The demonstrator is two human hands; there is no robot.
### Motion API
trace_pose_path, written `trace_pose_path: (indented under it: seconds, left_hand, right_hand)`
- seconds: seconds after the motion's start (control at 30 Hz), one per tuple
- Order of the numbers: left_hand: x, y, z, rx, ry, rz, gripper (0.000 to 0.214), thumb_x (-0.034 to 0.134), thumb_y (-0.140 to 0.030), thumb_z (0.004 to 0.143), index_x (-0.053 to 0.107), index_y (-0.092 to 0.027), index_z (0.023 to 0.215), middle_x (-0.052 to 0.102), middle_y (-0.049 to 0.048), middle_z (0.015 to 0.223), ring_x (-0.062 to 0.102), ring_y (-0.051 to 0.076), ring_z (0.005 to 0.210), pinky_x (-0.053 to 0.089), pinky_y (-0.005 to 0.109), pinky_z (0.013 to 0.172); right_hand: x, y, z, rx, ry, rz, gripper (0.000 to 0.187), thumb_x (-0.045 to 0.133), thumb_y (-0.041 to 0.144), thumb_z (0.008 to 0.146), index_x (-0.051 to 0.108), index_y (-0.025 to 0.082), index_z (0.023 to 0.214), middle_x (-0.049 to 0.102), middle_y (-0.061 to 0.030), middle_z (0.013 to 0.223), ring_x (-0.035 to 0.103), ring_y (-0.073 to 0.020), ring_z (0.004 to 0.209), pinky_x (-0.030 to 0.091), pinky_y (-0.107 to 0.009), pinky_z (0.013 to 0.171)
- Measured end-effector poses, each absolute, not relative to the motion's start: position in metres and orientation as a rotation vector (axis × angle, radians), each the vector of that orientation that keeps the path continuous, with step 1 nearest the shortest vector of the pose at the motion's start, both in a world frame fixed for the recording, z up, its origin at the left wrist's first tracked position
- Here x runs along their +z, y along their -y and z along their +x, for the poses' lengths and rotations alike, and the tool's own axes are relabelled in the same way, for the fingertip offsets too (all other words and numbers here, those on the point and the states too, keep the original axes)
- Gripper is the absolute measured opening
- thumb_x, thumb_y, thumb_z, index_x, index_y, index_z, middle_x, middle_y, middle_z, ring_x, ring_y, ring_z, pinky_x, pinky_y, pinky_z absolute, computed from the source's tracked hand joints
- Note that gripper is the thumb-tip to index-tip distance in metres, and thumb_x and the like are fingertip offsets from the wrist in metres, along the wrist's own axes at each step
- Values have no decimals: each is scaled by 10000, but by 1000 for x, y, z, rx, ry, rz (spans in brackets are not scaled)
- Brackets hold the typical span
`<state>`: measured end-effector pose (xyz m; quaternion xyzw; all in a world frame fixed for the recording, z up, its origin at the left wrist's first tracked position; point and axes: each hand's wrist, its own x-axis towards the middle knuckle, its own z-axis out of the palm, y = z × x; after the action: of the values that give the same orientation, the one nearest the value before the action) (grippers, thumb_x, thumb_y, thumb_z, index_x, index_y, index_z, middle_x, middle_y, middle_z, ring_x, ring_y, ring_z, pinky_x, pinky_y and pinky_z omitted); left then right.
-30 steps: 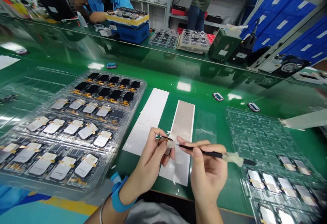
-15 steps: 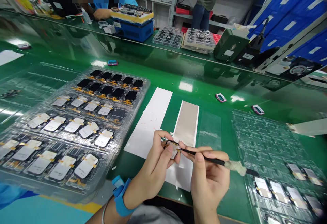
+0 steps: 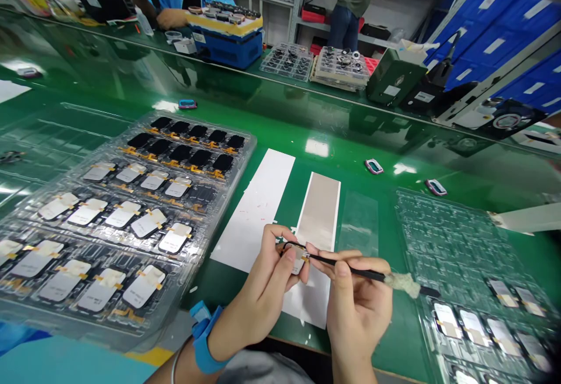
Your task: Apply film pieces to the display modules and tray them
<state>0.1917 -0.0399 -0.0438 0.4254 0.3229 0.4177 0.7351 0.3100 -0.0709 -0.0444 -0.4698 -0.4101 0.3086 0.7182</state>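
My left hand [image 3: 265,293], with a blue wrist strap, is closed on a small display module [image 3: 297,263] and holds it by the edges. The module's silver back faces up, and a small orange flex shows by its top edge. Black tweezers [image 3: 367,273] with a pale wrapped end are pinched in my right hand [image 3: 360,308]. Their tips touch the module's right edge by the flex; what is between the tips is too small to make out. Under my hands lies a strip sheet with a beige upper part [image 3: 322,200].
At left, a clear tray [image 3: 248,149] holds rows of black and silver display modules. Another clear tray [image 3: 438,226] at right carries several modules. A white strip [image 3: 258,203] and clear film [image 3: 360,223] flank the beige sheet. Across the bench sits a co-worker [image 3: 173,18] behind a blue box [image 3: 236,48].
The view has shifted slightly, so the trays and small cases appear a little further left. Both hands keep the same hold, with the tweezer tips still at the module's edge.
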Motion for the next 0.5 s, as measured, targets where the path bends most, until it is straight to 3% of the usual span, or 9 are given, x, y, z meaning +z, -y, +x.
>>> trace_pose_path:
  seconds: [0.23,0.5]
  left_hand:
    - [-45,40,192,911,-708,978,138,363,-391,1070,415,-262,1072,540,-28,794,501,105,739,405,192,639]
    - [-53,38,195,966,-702,1123,162,387,-414,1060,363,-255,1049,502,-48,765,479,109,718,407,230,669]
  right_hand:
    - [-45,69,311,675,903,-1029,120,537,131,974,528,251,962,719,-27,886,757,-210,893,674,-346,731]
    - [-48,70,312,698,849,-1008,100,564,131,960,548,229,958,715,-29,896,768,-204,826,655,-261,599]
